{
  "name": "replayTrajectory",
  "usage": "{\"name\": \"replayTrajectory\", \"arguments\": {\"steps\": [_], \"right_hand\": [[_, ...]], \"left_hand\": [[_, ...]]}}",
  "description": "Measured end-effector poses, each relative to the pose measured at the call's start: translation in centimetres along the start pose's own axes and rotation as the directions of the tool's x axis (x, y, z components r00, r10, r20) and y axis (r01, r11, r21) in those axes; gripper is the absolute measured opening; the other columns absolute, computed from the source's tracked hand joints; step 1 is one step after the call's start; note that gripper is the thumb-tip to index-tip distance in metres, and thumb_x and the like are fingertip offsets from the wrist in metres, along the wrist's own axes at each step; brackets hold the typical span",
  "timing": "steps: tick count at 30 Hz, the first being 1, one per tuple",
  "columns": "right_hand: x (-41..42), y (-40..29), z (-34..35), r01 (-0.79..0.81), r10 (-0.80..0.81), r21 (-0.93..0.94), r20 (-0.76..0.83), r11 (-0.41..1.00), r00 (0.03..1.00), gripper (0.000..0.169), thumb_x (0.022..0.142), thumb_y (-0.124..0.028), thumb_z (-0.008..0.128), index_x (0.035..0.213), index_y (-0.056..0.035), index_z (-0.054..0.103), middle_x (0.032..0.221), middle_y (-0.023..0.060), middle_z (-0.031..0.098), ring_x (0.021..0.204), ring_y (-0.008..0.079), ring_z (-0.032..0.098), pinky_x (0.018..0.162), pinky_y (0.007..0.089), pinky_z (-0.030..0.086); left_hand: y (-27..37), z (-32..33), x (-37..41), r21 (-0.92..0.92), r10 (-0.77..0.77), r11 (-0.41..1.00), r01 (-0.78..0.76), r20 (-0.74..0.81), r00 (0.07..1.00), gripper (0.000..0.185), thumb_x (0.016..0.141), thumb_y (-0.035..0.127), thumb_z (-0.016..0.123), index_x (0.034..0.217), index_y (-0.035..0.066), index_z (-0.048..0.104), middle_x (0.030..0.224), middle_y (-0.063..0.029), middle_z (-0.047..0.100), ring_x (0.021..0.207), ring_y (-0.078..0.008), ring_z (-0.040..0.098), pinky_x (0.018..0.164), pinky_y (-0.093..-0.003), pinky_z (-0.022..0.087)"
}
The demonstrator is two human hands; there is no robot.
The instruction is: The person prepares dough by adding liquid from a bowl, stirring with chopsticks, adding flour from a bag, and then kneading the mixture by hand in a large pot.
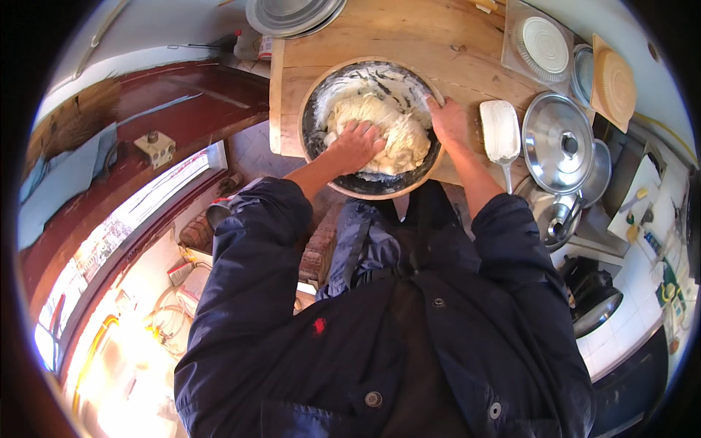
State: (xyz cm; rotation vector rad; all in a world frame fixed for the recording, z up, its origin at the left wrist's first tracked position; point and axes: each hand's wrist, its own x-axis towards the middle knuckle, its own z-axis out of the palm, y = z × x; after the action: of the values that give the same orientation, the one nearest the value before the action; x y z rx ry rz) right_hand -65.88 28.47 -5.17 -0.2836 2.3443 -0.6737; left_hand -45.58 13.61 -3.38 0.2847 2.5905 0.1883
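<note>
A round dark bowl (pixel 400 185) with a tan rim stands at the near edge of the wooden table. Inside it lies a large lump of pale dough (pixel 368 108), rough on the right side, with loose flour smeared up the dark wall. My left hand (pixel 356 147) presses palm down on the dough, fingers spread slightly, and it hides the part beneath. At the bowl's right side my right hand (pixel 450 121) grips the rim, the thumb on the inner side.
Right of the bowl lies a flour-dusted scoop (pixel 500 131), beside a steel pot lid (pixel 558 143). Several plastic lids (pixel 545 45) lean at the table's far right. Metal lids or plates (pixel 296 13) are stacked at the far left of the wooden table (pixel 378 33).
</note>
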Motion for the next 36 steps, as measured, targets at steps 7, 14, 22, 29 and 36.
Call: {"name": "replayTrajectory", "arguments": {"steps": [7,14,22,29,36], "right_hand": [[-0.3,0.3,0.1,0.043,-0.044,-0.034,-0.027,0.998,0.999,0.058,0.089,-0.049,0.059,0.1,0.0075,0.068,0.096,0.0314,0.068,0.095,0.0437,0.067,0.084,0.0483,0.052],[0.1,0.7,0.5,0.023,-0.023,0.005,-0.045,1.0,0.999,0.06,0.088,-0.052,0.06,0.104,0.0053,0.069,0.098,0.0315,0.068,0.1,0.0457,0.065,0.088,0.0487,0.05],[-0.1,0.3,0.3,0.028,-0.027,0.007,-0.046,1.0,0.999,0.06,0.087,-0.049,0.059,0.106,0.0068,0.068,0.101,0.0334,0.066,0.101,0.0457,0.065,0.089,0.0482,0.05],[-0.4,0.3,0.2,0.0,0.002,0.047,-0.042,0.999,0.999,0.059,0.086,-0.052,0.06,0.106,0.0038,0.069,0.101,0.0306,0.068,0.101,0.0446,0.065,0.089,0.048,0.05],[-0.4,0.5,0.4,0.015,-0.012,0.051,-0.057,0.999,0.998,0.061,0.086,-0.053,0.062,0.101,0.0054,0.069,0.096,0.0312,0.068,0.097,0.044,0.066,0.086,0.047,0.05]], "left_hand": [[4.1,-2.6,-6.0,-0.293,-0.196,0.942,0.163,-0.089,0.977,0.064,0.083,0.013,0.065,0.143,0.012,0.044,0.141,-0.0165,0.044,0.136,-0.0395,0.039,0.112,-0.051,0.034],[5.1,-5.2,-3.1,-0.239,-0.276,0.952,0.191,-0.402,0.873,0.04,0.091,0.02,0.06,0.13,0.012,0.059,0.137,-0.0151,0.052,0.127,-0.04,0.048,0.105,-0.0498,0.04],[4.6,-5.8,10.1,-0.315,-0.198,0.924,0.218,0.093,0.976,0.026,0.079,0.024,0.06,0.094,0.009,0.076,0.11,-0.014,0.068,0.107,-0.0356,0.061,0.09,-0.0469,0.049],[4.5,-5.2,1.3,-0.269,-0.02,0.962,-0.039,-0.215,0.976,0.026,0.074,0.015,0.064,0.098,0.011,0.073,0.105,-0.0113,0.069,0.104,-0.0297,0.062,0.092,-0.043,0.05],[-2.3,-4.7,-12.0,-0.361,-0.109,0.931,-0.054,-0.415,0.904,0.037,0.079,0.012,0.068,0.116,0.01,0.067,0.125,-0.0099,0.063,0.122,-0.0349,0.054,0.106,-0.0476,0.041]]}}
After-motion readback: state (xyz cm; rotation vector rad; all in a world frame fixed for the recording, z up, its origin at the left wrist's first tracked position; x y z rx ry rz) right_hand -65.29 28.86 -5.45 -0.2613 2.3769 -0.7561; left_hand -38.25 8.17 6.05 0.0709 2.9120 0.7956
